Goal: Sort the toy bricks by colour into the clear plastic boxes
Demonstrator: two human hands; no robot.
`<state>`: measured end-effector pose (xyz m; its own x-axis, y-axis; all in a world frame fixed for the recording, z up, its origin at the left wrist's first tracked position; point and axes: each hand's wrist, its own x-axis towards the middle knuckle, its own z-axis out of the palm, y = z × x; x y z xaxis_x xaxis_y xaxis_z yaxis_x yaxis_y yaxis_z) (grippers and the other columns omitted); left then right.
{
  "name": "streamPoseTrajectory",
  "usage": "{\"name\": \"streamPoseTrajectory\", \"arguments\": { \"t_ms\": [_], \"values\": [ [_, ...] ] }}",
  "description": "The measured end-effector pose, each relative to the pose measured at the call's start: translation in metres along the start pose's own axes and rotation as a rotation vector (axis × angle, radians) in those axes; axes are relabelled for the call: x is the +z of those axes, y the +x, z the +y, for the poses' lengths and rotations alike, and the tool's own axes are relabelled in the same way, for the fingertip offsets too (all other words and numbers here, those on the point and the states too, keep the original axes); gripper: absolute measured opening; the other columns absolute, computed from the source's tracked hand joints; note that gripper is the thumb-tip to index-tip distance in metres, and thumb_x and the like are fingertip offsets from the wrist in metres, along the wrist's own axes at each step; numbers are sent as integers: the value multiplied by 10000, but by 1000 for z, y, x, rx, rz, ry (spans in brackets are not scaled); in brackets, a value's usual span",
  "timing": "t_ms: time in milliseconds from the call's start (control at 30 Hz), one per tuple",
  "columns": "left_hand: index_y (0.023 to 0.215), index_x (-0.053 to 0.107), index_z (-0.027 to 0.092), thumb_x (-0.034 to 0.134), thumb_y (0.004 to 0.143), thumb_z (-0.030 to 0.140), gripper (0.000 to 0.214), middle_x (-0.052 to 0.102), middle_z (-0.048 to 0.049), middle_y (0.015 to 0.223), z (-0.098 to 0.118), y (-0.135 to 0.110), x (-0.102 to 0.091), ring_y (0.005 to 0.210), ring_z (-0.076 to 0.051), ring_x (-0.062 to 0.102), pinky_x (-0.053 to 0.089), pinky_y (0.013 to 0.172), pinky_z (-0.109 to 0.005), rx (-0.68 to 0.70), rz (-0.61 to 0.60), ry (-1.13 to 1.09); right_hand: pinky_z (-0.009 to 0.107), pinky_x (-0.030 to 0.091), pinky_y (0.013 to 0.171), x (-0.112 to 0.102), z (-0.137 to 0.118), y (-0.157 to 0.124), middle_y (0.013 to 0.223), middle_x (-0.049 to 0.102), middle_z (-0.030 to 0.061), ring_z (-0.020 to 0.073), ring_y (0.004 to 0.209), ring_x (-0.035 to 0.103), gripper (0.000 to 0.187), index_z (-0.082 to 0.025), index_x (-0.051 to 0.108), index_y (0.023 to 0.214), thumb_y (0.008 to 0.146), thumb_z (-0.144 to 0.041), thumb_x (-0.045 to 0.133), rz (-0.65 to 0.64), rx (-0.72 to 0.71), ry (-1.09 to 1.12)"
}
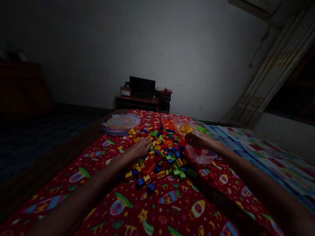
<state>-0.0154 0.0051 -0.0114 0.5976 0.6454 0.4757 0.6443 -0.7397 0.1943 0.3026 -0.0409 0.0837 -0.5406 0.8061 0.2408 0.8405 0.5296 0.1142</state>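
Note:
A heap of toy building bricks in red, orange, yellow, green and blue lies on a red patterned cloth. Over the left side of this heap rests my left hand, its fingers curled down among the bricks; whatever is in them is hidden. My right hand is at the heap's right edge, above the near clear box with red bricks inside. Its fingers are bent together, and what they hold cannot be made out in the dim light.
Behind my right hand stand clear boxes with orange bricks, yellow bricks and green bricks. Stacked clear lids lie at the far left. A checked blue cloth spreads to the right. A monitor stands by the wall.

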Motion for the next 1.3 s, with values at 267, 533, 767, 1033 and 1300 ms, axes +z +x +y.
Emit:
{"name": "streamPoseTrajectory", "arguments": {
  "t_ms": [267, 533, 767, 1033, 1300],
  "values": [
    [691, 541, 188, 348, 929, 225, 309, 563, -32, 716, -1, 1, 3, 738, -167, 525, 437, 781, -298, -14, 5, -47, 237, 213, 515, -30, 3, 33, 569, 491, -15, 66, 509, 334, 185, -120, 656, 694, 775, -182, 502, -72, 56, 108],
    [743, 574, 189, 330, 939, 254, 320, 612, -46, 797, -2, -1, 2, 793, -172, 546, 437, 797, -302, -29, 2, -50, 248, 235, 518, -4, 14, 124, 656, 596, 66, 111, 571, 407, 220, -98, 703, 827, 784, -145, 492, 216, 401, 80],
    [749, 583, 186, 323, 941, 264, 333, 616, -51, 806, 0, -3, 4, 797, -176, 550, 443, 798, -308, -49, 39, -57, 252, 187, 502, 9, -3, 115, 539, 420, -16, 76, 513, 296, 264, -108, 592, 605, 808, -163, 432, 187, 299, 223],
    [710, 572, 189, 366, 903, 218, 284, 616, -46, 764, 3, 2, 0, 780, -176, 560, 457, 790, -302, -67, 30, -51, 203, 256, 484, -1, -26, 34, 534, 545, -3, 76, 481, 427, 163, -117, 603, 594, 704, -98, 485, -24, 271, 387],
    [906, 625, 171, 409, 920, 251, 231, 658, -64, 963, 60, 10, -44, 902, -182, 612, 475, 834, -300, -22, 143, -125, 197, 427, 539, -19, -35, 22, 660, 698, 61, 122, 555, 620, 284, -121, 689, 720, 855, -259, 480, 406, 326, 645]
  ]
}}
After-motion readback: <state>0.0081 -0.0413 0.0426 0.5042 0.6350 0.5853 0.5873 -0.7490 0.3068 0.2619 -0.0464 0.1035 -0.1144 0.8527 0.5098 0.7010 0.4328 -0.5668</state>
